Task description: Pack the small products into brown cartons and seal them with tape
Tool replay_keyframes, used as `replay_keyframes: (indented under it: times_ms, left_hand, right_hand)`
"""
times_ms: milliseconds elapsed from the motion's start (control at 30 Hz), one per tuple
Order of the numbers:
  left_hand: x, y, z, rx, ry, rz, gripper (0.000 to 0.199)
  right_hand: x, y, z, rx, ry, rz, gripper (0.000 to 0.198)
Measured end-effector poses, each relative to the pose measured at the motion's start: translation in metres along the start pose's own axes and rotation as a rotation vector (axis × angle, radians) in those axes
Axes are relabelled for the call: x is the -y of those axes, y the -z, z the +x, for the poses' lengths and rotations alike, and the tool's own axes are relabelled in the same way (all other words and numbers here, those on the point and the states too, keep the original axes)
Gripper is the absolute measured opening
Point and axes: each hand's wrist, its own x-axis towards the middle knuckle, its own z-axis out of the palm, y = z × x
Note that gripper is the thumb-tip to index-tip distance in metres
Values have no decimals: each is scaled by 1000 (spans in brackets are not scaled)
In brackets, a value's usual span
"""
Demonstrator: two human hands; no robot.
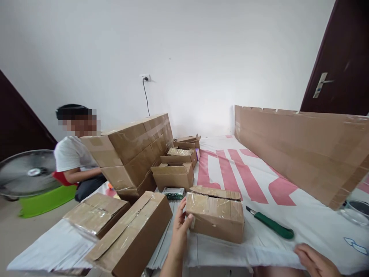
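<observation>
My left hand (181,227) grips the left end of a small taped cardboard box (216,219), thumb on its front corner and fingers along its side. A gap shows along the back of the box's top, where a flap is slightly raised. To the right of that box, a green utility knife (273,225) lies on the cloth with its blade out. My right hand (315,259) is low at the table's near edge, just beyond the knife's handle and apart from it. Its fingers are curled together, with nothing visible in them.
Two taped boxes, a long one (132,231) and a flatter one (98,213), lie at left. Opened boxes (173,175) line a tall cardboard stack (138,146). A cardboard panel (300,150) stands at right. A person (76,154) sits beyond the stack near a fan (31,173).
</observation>
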Motion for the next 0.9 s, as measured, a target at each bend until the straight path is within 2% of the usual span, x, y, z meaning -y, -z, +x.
replay_keyframes:
  times_ms: [67,133,200,333,433,533,733,900]
  left_hand:
    - [-6,0,-2,89,-58,-89,29]
    - [-10,-1,-5,118,-87,-118,30]
    - [-10,0,-7,120,-92,-126,33]
    - [-2,0,-5,112,-124,-150,33]
    - [1,0,-4,101,-137,-122,40]
    - [-1,2,-7,101,-105,-63,42]
    - [-2,5,-10,124,-124,-10,37]
    - [5,3,-6,109,-250,96,35]
  right_hand:
    - [21,-9,25,125,95,9,19]
    - [55,-17,51,223,156,27,20]
    - [96,-23,76,263,213,73,22]
    - [169,-46,113,626,387,109,30]
    - [195,-75,136,856,501,-120,32]
    - [199,-100,157,1000,584,-434,30]
    - [197,-120,171,1002,669,-605,15]
    - [199,-124,165,869,629,-667,9]
